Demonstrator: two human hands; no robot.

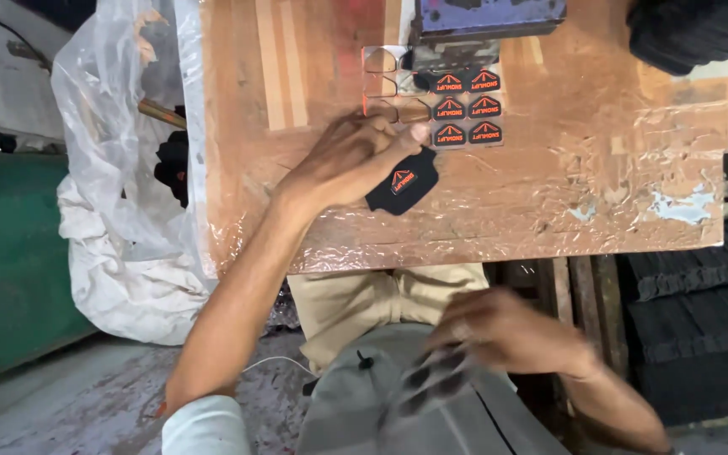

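- Nearest, your right hand grips a blurred sheet of dark patches over your lap.
- Farther, your left hand pinches a black fabric tongue piece on the wooden table.
- Beyond it lies a clear sheet of orange-and-black labels.

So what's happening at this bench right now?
A person sits at a plastic-covered wooden table. Their left hand presses on a black fabric piece with an orange emblem, beside a clear sheet of matching emblem stickers. Their right hand is down at the lap, holding a blurred strip of dark pieces.
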